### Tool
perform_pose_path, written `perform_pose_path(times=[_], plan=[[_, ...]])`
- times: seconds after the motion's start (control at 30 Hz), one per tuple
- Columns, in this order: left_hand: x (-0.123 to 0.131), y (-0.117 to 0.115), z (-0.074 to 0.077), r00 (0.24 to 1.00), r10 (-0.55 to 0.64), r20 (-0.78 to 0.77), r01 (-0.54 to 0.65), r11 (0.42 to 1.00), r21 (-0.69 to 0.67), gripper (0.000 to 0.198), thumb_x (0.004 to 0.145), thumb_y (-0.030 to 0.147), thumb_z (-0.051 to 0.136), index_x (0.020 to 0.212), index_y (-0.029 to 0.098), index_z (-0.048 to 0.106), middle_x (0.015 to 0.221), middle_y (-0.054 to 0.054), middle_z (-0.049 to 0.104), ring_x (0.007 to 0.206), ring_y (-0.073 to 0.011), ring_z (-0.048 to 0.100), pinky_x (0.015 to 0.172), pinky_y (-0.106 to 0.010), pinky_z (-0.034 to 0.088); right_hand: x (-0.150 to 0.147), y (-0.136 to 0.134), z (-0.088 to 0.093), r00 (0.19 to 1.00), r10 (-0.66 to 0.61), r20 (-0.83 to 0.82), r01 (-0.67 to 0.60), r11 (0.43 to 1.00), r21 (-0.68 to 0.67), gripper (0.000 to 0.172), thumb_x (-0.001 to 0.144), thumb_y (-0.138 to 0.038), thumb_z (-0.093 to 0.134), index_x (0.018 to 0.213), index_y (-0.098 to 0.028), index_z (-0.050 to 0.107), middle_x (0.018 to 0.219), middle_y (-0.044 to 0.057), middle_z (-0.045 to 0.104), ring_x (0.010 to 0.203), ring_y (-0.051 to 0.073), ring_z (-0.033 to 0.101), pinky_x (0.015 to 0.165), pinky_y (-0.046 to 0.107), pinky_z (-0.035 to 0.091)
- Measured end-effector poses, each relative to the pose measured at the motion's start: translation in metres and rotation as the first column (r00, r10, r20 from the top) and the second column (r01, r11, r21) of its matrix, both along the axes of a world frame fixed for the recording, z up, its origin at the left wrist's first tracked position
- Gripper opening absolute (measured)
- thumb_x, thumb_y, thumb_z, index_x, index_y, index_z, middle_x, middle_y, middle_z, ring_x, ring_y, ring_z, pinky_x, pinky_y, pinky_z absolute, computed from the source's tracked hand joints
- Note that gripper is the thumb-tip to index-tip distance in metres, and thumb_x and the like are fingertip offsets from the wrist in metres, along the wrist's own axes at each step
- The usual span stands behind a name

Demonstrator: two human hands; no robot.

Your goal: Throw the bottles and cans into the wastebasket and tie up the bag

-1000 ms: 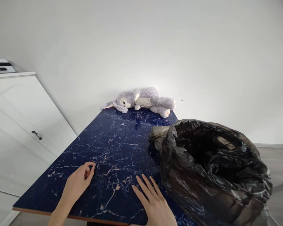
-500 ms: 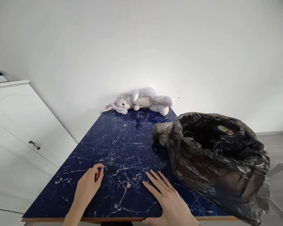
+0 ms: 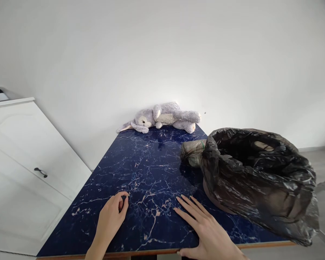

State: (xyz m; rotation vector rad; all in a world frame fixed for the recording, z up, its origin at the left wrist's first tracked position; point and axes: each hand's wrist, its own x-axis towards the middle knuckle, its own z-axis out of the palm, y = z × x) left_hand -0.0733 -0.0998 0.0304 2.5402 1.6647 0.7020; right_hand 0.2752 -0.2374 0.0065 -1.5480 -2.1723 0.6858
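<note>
My left hand (image 3: 111, 213) rests on the dark blue marbled table (image 3: 141, 162) near its front edge. Its fingers are curled and the thumb meets the index finger; nothing shows in the pinch. My right hand (image 3: 206, 225) lies flat, palm down, with fingers stretched out and thumb by the edge. Just to its right stands a bin (image 3: 218, 202) lined with a black plastic bag (image 3: 249, 191), which hangs loosely over the outside. Behind the right hand, against the bag, lies a roll of grey-black plastic bags (image 3: 193, 153).
A grey plush rabbit (image 3: 165, 117) lies on its side at the table's far end, by the white wall (image 3: 162, 54). A white cabinet (image 3: 24, 155) with a dark handle (image 3: 40, 172) stands to the left. The bag overhangs the table's right side.
The view has shifted slightly, so most things sit a little farther right. The bag's loose lower part hangs higher, and some of the bin's wall now shows. Both hands keep their poses.
</note>
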Motion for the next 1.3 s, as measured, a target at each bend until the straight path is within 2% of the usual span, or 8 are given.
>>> perform_pose_path(times=[0.27,0.43,0.5,0.6,0.7,0.83,1.03,1.3], plan=[[-0.005,-0.001,-0.003,0.998,-0.018,0.052,0.02,0.999,-0.03,0.044,0.106,0.054,0.038,0.111,0.023,0.069,0.071,0.001,0.056,0.065,-0.0197,0.061,0.065,-0.03,0.05,-0.002,0.001,0.007,0.996,0.018,0.084,-0.014,0.999,-0.041,0.102,0.086,-0.081,0.069,0.17,-0.043,0.024,0.176,-0.004,0.015,0.161,0.046,0.019,0.128,0.069,0.031],[-0.006,-0.001,-0.004,0.997,-0.037,0.07,0.04,0.998,-0.038,0.04,0.107,0.054,0.041,0.11,0.024,0.068,0.071,0.001,0.055,0.066,-0.02,0.061,0.07,-0.032,0.054,-0.001,0.0,0.0,0.992,0.022,0.122,-0.034,0.994,0.099,0.1,0.089,-0.081,0.065,0.171,-0.042,0.022,0.175,-0.002,0.018,0.158,0.046,0.027,0.125,0.068,0.039],[-0.006,-0.002,-0.003,0.995,-0.038,0.087,0.041,0.999,-0.034,0.038,0.107,0.053,0.042,0.112,0.024,0.067,0.079,-0.001,0.06,0.07,-0.0202,0.063,0.072,-0.033,0.056,-0.001,-0.001,-0.003,0.988,0.023,0.153,-0.049,0.984,0.17,0.1,0.091,-0.08,0.063,0.171,-0.041,0.019,0.174,-0.001,0.02,0.156,0.045,0.032,0.121,0.066,0.045],[-0.006,-0.003,-0.004,0.985,0.009,0.171,-0.008,1.0,-0.007,0.04,0.106,0.055,0.047,0.126,0.024,0.062,0.114,-0.01,0.066,0.089,-0.0239,0.07,0.077,-0.037,0.062,0.001,-0.001,-0.004,0.98,0.015,0.197,-0.074,0.953,0.292,0.101,0.095,-0.077,0.061,0.172,-0.039,0.009,0.173,0.0,0.024,0.153,0.043,0.039,0.118,0.06,0.053],[-0.008,-0.001,-0.007,0.97,0.079,0.232,-0.084,0.996,0.012,0.051,0.104,0.057,0.05,0.145,0.026,0.052,0.151,-0.016,0.054,0.128,-0.035,0.066,0.097,-0.051,0.064,0.001,0.001,-0.004,0.973,0.006,0.231,-0.101,0.91,0.403,0.105,0.095,-0.076,0.061,0.172,-0.037,0.002,0.171,0.002,0.03,0.15,0.039,0.046,0.115,0.051,0.057],[-0.008,0.004,-0.011,0.965,0.151,0.213,-0.162,0.986,0.034,0.068,0.104,0.06,0.051,0.161,0.027,0.036,0.176,-0.016,0.028,0.16,-0.0444,0.033,0.12,-0.071,0.043,-0.001,0.006,-0.006,0.956,-0.031,0.292,-0.126,0.856,0.501,0.105,0.096,-0.079,0.056,0.173,-0.033,0.002,0.169,0.006,0.034,0.145,0.038,0.052,0.109,0.048,0.061],[0.0,0.005,-0.007,0.97,0.208,0.123,-0.221,0.969,0.106,0.088,0.105,0.06,0.05,0.174,0.028,0.005,0.181,-0.015,-0.014,0.165,-0.0502,-0.002,0.121,-0.081,0.027,-0.005,0.011,-0.01,0.955,-0.107,0.278,-0.079,0.81,0.582,0.113,0.09,-0.088,0.054,0.174,-0.028,0.006,0.171,0.014,0.032,0.143,0.043,0.055,0.103,0.051,0.064],[0.008,0.006,0.005,0.993,-0.031,-0.112,0.056,0.972,0.229,0.08,0.11,0.045,0.044,0.174,0.031,-0.002,0.182,-0.013,-0.009,0.166,-0.047,0.002,0.122,-0.078,0.029,-0.005,0.014,-0.023,0.971,-0.104,0.214,-0.015,0.871,0.49,0.105,0.098,-0.071,0.061,0.172,-0.034,-0.005,0.176,0.007,0.019,0.15,0.04,0.048,0.115,0.052,0.056]])
